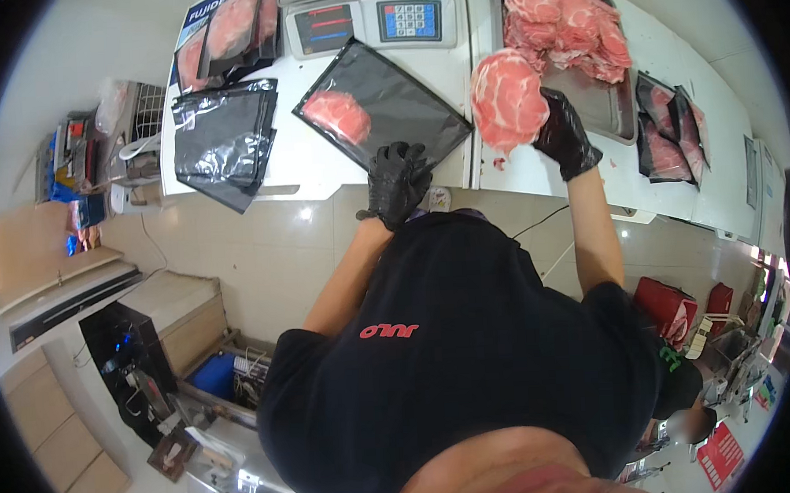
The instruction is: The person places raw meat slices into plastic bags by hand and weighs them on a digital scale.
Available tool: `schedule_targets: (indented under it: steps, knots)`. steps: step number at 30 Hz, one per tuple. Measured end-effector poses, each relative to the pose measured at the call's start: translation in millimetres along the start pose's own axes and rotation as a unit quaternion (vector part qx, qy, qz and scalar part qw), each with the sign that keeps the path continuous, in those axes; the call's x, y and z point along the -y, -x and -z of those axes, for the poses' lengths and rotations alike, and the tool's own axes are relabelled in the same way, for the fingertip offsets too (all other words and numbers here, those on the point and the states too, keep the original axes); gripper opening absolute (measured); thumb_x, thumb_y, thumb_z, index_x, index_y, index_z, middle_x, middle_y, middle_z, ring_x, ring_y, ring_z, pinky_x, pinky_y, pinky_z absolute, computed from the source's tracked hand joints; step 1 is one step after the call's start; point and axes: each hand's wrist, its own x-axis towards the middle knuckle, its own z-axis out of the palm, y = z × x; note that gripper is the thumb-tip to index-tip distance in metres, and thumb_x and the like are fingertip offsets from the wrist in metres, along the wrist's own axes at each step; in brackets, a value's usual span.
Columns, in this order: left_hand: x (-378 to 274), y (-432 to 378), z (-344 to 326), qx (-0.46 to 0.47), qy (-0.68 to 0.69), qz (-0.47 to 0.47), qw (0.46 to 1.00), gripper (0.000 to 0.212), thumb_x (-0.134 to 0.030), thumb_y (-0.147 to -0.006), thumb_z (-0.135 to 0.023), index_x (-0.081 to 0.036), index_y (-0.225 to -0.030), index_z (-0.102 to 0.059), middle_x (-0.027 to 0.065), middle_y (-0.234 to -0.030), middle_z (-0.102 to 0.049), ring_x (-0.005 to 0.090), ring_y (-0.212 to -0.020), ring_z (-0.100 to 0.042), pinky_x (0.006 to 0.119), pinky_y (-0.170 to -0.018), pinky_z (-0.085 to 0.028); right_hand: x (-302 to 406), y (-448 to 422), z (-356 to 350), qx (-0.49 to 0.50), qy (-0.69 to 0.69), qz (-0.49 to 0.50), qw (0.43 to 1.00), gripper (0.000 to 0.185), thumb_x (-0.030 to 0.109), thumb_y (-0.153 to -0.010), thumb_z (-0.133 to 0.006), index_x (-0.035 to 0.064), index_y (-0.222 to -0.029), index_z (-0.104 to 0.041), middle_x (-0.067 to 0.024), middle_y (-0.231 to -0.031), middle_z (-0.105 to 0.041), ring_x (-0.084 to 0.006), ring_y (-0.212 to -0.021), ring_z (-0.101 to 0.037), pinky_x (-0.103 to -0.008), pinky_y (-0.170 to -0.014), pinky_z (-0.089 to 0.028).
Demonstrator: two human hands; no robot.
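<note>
My right hand (567, 133), in a black glove, grips a bundle of thin marbled raw meat slices (509, 99) by its right side, above the white worktop. A clear-fronted, black-backed plastic pouch (399, 104) lies slantwise before me. Inside its left part is a round portion of sliced meat (338, 117). My left hand (399, 180), also black-gloved, has its fingers curled over the pouch's lower edge at the worktop's front; its fingertips are partly hidden. Behind my right hand, a metal tray (577, 100) holds a heap of meat slices (567, 24).
A digital weighing scale (372, 23) stands behind the pouch. Flat black pouches (225, 138) lie stacked at left, with meat-filled pouches (233, 29) behind them. More filled pouches (669, 132) lie right of the tray. Another person (682, 389) is at lower right.
</note>
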Motion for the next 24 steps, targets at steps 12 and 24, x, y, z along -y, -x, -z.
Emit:
schedule_targets:
  steps: [12, 24]
  knots:
    - [-0.6, -7.5, 2.6, -0.058, 0.051, 0.025, 0.997, 0.017, -0.017, -0.080, -0.075, -0.007, -0.092, -0.069, 0.0123, -0.083, -0.063, 0.0348, -0.078, -0.061, 0.046, -0.067, -0.049, 49.3, 58.6, -51.5, 0.159, -0.508, -0.450, 0.717, 0.058, 0.002, -0.077, -0.078, -0.0010, -0.130, -0.055, -0.0065, -0.116, -0.066, -0.0159, -0.108, -0.063, -0.0274, -0.092, -0.052]
    - [8.7, -6.4, 11.4, -0.005, 0.121, 0.010, 0.993, 0.011, -0.012, -0.081, -0.073, -0.006, -0.089, -0.070, 0.0124, -0.090, -0.067, 0.0351, -0.086, -0.062, 0.045, -0.075, -0.049, 28.4, 42.9, -113.1, 0.132, -0.569, -0.425, 0.691, 0.047, 0.009, -0.088, -0.069, 0.0018, -0.132, -0.055, -0.0095, -0.115, -0.067, -0.0164, -0.104, -0.066, -0.0281, -0.087, -0.056]
